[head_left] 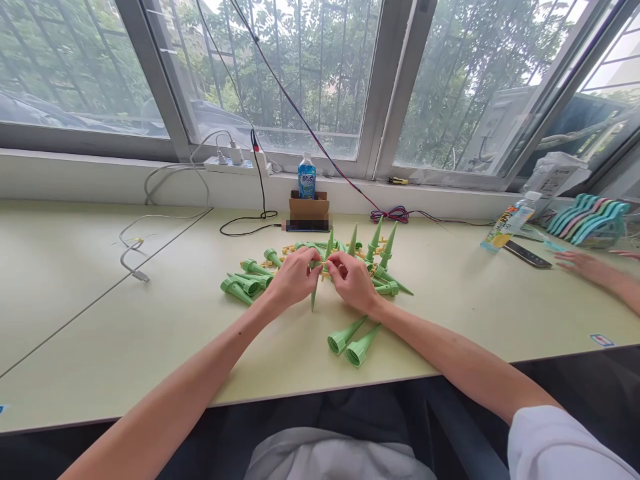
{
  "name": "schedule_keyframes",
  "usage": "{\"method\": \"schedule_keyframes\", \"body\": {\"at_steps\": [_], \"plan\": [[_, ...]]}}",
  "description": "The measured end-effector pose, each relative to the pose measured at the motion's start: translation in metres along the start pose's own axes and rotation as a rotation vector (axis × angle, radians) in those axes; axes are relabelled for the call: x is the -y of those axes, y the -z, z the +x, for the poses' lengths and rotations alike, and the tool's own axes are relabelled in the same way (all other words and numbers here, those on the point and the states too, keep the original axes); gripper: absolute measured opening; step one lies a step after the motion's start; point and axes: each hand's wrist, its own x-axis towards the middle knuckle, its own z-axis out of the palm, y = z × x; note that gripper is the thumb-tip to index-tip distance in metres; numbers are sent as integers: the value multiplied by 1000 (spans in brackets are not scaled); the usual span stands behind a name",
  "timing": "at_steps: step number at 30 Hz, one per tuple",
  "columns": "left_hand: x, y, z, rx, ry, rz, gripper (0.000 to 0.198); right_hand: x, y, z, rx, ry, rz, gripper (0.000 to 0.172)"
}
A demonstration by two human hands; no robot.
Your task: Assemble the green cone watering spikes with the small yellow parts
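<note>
My left hand is closed around a green plastic watering spike, its pointed end hanging down below the fingers. My right hand is closed in a pinch right beside it, on a small yellow valve piece at the spike, mostly hidden by the fingertips. Around both hands lie more green spikes, some with yellow pieces fitted. Several stand upright behind my right hand, such as one green spike. Two loose spikes lie in front with their threaded open ends toward me.
Behind the pile are a phone, a cardboard box and a blue bottle. A white cable runs along the left. At right are a drink bottle, a dark phone, hangers and another person's hand.
</note>
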Motion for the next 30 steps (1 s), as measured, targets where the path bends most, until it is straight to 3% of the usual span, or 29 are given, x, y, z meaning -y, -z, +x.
{"method": "schedule_keyframes", "body": {"at_steps": [13,23,30], "plan": [[1,-1,-1,31,-13,27,9,-1,0,0,20,-6,4,16],[-2,-3,-4,142,-59,42,11,0,0,-1,55,3,2,18],[-3,-4,-4,100,-49,21,11,-1,1,-1,58,-12,21,19]]}}
